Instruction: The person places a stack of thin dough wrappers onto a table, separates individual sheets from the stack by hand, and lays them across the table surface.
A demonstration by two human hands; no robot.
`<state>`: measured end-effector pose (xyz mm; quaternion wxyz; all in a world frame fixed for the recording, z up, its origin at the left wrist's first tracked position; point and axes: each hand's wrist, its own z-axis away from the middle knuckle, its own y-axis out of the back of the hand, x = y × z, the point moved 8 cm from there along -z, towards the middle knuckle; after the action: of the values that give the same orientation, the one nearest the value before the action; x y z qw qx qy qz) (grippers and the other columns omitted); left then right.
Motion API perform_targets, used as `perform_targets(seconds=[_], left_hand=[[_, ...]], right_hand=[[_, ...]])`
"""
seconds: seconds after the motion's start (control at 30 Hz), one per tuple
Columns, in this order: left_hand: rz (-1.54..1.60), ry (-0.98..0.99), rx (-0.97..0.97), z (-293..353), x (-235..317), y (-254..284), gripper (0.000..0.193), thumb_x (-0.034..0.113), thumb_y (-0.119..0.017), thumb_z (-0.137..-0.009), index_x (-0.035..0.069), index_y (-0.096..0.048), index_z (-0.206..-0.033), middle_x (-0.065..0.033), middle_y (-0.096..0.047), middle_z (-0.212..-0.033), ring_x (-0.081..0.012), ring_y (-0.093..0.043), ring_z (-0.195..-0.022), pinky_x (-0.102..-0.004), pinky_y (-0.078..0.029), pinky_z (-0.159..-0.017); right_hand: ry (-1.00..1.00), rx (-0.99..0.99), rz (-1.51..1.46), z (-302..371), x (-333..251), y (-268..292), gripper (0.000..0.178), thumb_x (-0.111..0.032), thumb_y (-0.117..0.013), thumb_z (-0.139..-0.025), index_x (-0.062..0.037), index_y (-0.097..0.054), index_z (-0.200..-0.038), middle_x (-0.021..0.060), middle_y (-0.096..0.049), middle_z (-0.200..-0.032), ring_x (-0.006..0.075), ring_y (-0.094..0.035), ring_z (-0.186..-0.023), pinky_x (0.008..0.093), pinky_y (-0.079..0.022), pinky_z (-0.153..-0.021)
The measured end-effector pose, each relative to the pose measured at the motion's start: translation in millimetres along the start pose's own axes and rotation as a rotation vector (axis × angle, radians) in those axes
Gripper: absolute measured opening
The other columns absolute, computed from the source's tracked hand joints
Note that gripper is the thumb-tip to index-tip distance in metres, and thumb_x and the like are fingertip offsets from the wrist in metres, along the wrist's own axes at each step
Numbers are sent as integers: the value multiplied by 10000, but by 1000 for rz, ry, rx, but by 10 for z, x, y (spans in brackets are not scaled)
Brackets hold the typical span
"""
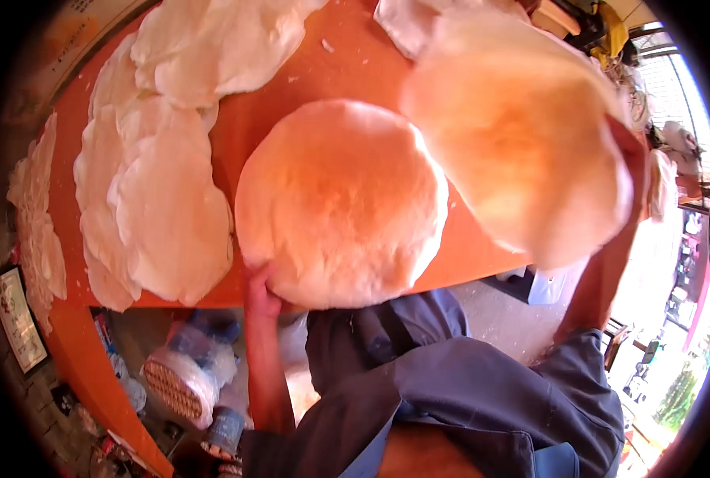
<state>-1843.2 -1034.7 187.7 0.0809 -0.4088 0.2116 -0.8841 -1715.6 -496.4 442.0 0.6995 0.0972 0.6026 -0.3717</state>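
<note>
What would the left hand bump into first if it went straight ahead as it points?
Most likely the middle round flatbread: the left hand is at its lower-left edge, though whether it would slide over or under is unclear.

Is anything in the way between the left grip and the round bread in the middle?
Nothing visible stands between them: the left grip is right at the near left edge of the middle bread.
</note>
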Motion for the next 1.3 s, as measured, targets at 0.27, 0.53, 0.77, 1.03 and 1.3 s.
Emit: perform_targets(seconds=[0.27, 0.53, 0.77, 1.03, 1.3], left_hand=[[-18, -51, 22, -17, -19, 4, 614, 49, -562, -750, 57, -461, -1355, -106, -553, -1284, -283, -551, -1174, -424, -465, -995], [25, 73, 101, 18, -66, -65, 629, 89, -587, -773, 63, -418, -1379, -98, -519, -1301, -303, -511, -1193, -449, -414, -1039], [183, 116, 27, 81, -77, -95, 630, 219, -576, -851, 58, -367, -1422, -133, -483, -1365, -343, -487, -1233, -474, -411, -1039], [-112, -222, -255, 382, 413, -1198, 604, 130, -617, -881, 57, -355, -1421, -122, -479, -1349, -268, -527, -1185, -414, -449, -993], [-210, -236, -221, 461, 670, -1496, 511, 157, -645, -890, -26, -457, -1329, -92, -568, -1255, -177, -549, -1132, -311, -428, -976]], right_hand=[[8, -121, 304, -1466, -475, -787, 281, -172, -598, -904, 17, -609, -1111, 92, -686, -985, 183, -679, -797, 314, -566, -756], [205, -255, -181, -3658, -1183, -597, 87, -107, -558, -881, -37, -607, -892, 80, -657, -801, 181, -649, -658, 291, -541, -540], [290, -303, 775, -2566, 851, -561, 268, -51, -561, -907, 30, -532, -1161, 163, -656, -955, 230, -675, -765, 355, -565, -614], [70, -875, 1047, 552, 1985, -2569, 706, -277, -776, -789, 21, -468, -1351, 166, -696, -1022, 206, -678, -840, 307, -544, -762], [-414, -750, 336, 584, 2255, -2254, 368, -102, -692, -783, 27, -613, -1118, 88, -683, -913, 130, -625, -835, 270, -506, -730]])
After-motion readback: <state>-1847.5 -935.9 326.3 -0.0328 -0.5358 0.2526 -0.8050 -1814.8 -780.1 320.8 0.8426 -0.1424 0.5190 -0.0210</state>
